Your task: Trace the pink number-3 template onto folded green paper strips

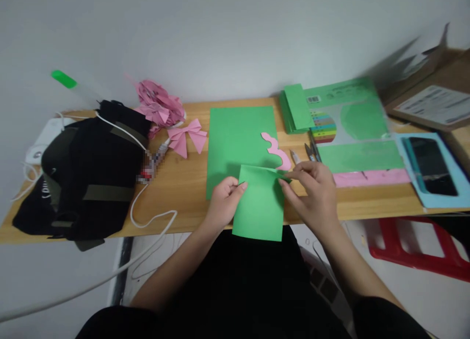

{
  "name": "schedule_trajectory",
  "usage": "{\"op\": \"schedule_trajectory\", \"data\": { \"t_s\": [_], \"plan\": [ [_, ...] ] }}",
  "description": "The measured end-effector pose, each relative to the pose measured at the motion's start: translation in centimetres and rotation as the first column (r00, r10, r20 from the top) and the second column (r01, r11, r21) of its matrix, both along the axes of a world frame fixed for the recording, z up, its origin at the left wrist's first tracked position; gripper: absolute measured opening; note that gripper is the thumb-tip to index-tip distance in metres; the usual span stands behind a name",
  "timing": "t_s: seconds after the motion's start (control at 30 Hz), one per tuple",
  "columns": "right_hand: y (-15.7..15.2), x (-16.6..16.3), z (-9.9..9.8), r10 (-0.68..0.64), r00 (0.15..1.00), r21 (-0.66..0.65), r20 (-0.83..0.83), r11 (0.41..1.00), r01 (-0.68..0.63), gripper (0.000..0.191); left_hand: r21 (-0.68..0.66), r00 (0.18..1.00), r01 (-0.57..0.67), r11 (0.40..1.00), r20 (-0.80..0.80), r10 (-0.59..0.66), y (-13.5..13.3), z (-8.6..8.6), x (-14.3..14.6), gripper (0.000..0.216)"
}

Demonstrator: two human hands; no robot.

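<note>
From the head camera, the left hand (223, 202) pinches the left edge of a small green paper rectangle (259, 209) while the right hand (312, 192) grips its far right corner, both closed on it. The paper overhangs the near edge of the long wooden table (176, 192). Just beyond it lie a large flat green paper sheet (237, 138) and a wavy pink paper cutout (275, 150), with a black fabric bag (91, 172) well to the left.
</note>
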State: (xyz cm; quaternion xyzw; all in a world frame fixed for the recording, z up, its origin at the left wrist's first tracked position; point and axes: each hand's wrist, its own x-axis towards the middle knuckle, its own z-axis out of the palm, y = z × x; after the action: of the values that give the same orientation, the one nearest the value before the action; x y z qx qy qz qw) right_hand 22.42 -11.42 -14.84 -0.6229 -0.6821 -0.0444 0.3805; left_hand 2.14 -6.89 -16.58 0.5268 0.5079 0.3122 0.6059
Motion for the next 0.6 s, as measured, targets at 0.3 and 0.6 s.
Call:
{"op": "schedule_trajectory", "data": {
  "t_s": [0.3,0.6],
  "plan": [
    [4.0,0.4,-1.7,-0.146,0.891,-0.551,-0.430,0.824,-0.131,0.020,0.159,0.951,0.092,0.983,-0.307,-0.039,-2.3,-0.8,-0.7,0.068],
    [4.7,-0.7,-2.9,-0.230,0.913,-0.583,-0.337,0.813,-0.010,0.019,0.478,0.543,0.767,0.428,-0.839,-0.036,-1.1,-1.8,-3.4,0.066]
  ]
}}
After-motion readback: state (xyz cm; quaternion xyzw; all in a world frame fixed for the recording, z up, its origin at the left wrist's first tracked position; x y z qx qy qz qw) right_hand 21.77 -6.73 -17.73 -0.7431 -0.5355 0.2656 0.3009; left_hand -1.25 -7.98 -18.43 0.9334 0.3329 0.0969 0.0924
